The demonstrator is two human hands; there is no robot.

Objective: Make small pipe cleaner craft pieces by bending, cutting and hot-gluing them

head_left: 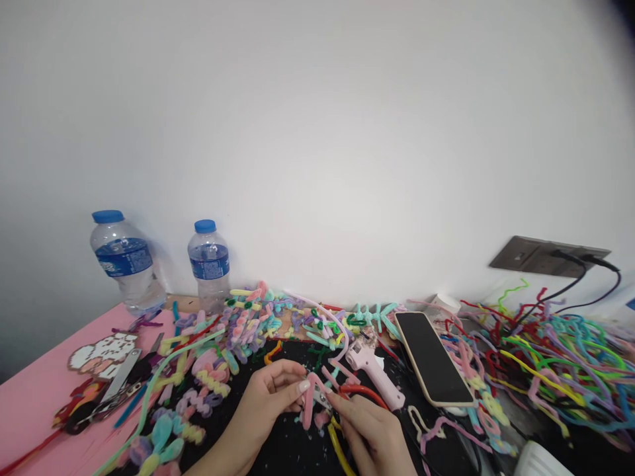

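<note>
Between my hands, over the black mat (280,439), is a pink pipe cleaner (308,404) bent into a narrow upside-down V. My left hand (270,400) pinches it from the left, thumb and fingers near the bend. My right hand (370,426) has its fingertips closed on its other side. Just beneath the right fingers show the metal jaws of pliers (323,399), partly hidden. A yellow handle (340,451) and a red handle (366,393) stick out around that hand. A pale pink glue gun (374,373) lies just beyond it.
Two water bottles (209,264) stand by the wall at left. Scissors (122,375) lie on the pink sheet (37,420). Pastel pipe-cleaner pieces (248,324) are heaped behind and left. At right are a phone (434,357), tangled pipe cleaners (560,370) and a wall socket (533,254) with cables.
</note>
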